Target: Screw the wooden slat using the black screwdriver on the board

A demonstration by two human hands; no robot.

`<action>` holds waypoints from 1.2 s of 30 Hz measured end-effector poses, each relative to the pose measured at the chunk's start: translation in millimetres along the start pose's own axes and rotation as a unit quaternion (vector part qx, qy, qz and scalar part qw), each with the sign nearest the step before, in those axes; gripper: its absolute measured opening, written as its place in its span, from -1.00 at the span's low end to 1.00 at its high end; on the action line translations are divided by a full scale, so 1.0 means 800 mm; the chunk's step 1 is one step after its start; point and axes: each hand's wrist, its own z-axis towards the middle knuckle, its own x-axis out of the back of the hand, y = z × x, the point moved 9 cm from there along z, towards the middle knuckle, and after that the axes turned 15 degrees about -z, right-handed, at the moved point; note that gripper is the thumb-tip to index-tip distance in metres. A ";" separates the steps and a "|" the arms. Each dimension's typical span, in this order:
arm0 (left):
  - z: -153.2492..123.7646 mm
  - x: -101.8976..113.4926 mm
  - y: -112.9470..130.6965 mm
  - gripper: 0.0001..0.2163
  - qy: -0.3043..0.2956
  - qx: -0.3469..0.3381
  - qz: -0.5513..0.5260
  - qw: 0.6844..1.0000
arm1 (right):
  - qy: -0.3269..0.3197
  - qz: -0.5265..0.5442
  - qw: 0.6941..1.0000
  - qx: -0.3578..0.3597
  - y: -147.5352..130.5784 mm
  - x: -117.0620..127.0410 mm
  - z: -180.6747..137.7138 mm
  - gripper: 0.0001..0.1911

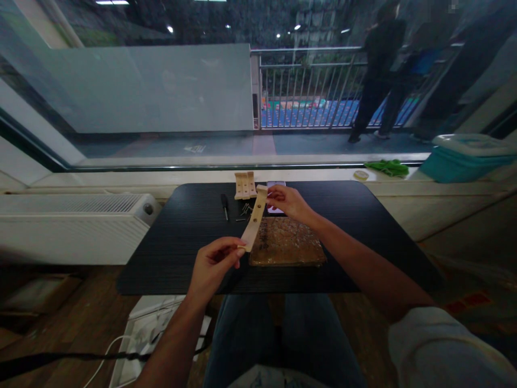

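A pale wooden strip with holes along it and short raised ends (253, 225) is held up at a slant over the dark table (177, 237). My left hand (218, 261) pinches its lower end between thumb and fingers. At the upper end, my right hand (287, 202) grips the strip with its fingertips. Beneath it lies a brown slab in clear wrap (288, 242). Several similar wooden pieces (244, 185) stand side by side at the table's back. Small metal screws (244, 209) lie in a loose pile behind the strip, beside a black-handled screwdriver (225, 206).
A phone (276, 209) lies partly behind my right hand. On the windowsill are a tape roll (361, 175), a green cloth-like bundle (388, 167) and a teal container (464, 159). A white radiator (76, 226) stands left of the table. People are visible beyond the window.
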 end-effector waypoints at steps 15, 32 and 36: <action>-0.010 -0.011 -0.018 -0.68 -0.095 0.011 0.009 0.995 | 0.008 0.038 0.999 -0.030 -0.001 0.005 -0.004 -0.66; -0.013 -0.046 -0.015 -0.76 -0.209 -0.238 0.276 0.908 | -0.037 0.033 0.997 -0.053 0.025 -0.014 -0.017 -0.83; -0.014 -0.054 -0.020 -0.73 -0.238 -0.254 0.305 0.887 | -0.038 0.020 0.998 -0.053 0.034 -0.019 -0.017 -0.84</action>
